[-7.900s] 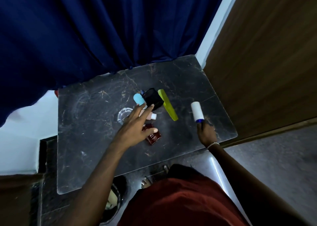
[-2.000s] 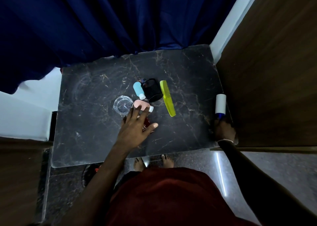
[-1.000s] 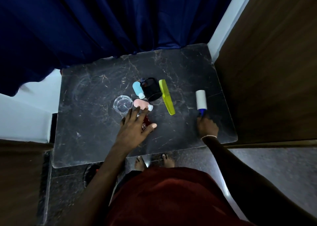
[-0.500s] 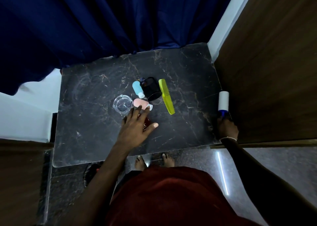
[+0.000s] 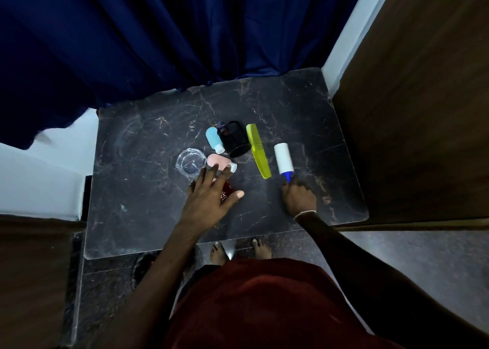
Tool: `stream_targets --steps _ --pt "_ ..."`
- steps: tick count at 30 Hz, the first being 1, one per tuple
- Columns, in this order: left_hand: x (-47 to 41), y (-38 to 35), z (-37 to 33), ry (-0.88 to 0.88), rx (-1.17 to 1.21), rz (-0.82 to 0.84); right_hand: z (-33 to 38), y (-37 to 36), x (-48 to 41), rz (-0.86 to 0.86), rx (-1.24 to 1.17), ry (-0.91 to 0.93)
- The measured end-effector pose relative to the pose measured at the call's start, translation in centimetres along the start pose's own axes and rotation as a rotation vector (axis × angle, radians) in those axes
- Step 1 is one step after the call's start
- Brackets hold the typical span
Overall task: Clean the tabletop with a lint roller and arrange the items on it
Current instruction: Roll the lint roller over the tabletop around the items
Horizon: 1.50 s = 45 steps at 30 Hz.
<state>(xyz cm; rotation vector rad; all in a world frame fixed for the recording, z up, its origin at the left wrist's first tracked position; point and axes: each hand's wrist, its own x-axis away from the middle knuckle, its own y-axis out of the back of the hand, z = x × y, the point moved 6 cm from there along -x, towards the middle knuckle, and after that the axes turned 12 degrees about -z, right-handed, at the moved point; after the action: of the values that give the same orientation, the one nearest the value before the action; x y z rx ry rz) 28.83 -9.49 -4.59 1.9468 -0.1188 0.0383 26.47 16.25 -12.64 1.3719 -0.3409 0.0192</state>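
Observation:
My right hand grips the blue handle of a white lint roller, whose head lies on the dark marble tabletop just right of a yellow-green comb. My left hand rests flat with fingers spread over a dark red box, fingertips touching a pink bottle. A light blue bottle, a black mesh cup lying on its side and a clear glass dish cluster around them.
A dark blue curtain hangs over the table's far edge. A brown wooden panel stands against the right side. My bare feet show on the floor below the near edge.
The lint roller has moved left from the table's right edge to beside the comb. My left hand has stayed on the red box.

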Motion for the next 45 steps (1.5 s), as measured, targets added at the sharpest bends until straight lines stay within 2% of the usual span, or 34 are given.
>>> stream_targets --steps 4,8,15,21,25,31,45 --pt "-0.1 0.0 0.1 0.004 -0.005 0.006 2.4 -1.1 0.5 0.041 0.008 0.06" --pt "-0.1 -0.1 0.2 0.004 -0.019 0.002 1.3 -0.8 0.2 0.005 0.016 0.006" --pt "-0.5 -0.5 -0.6 0.004 -0.002 0.001 -6.1 0.8 -1.5 -0.078 -0.064 -0.206" --pt "-0.9 -1.0 -1.8 -0.002 0.008 -0.022 -12.8 2.0 -1.9 -0.126 -0.048 -0.284" --pt "-0.9 -1.2 -2.0 0.002 0.004 -0.034 -13.9 2.2 -2.0 -0.129 -0.047 -0.293" --pt "-0.8 -1.1 -1.7 -0.004 0.005 -0.032 -10.9 1.7 -1.8 -0.114 -0.049 -0.257" --pt "-0.6 1.5 2.7 -0.015 -0.022 -0.015 2.9 -0.5 0.2 -0.037 -0.006 -0.071"
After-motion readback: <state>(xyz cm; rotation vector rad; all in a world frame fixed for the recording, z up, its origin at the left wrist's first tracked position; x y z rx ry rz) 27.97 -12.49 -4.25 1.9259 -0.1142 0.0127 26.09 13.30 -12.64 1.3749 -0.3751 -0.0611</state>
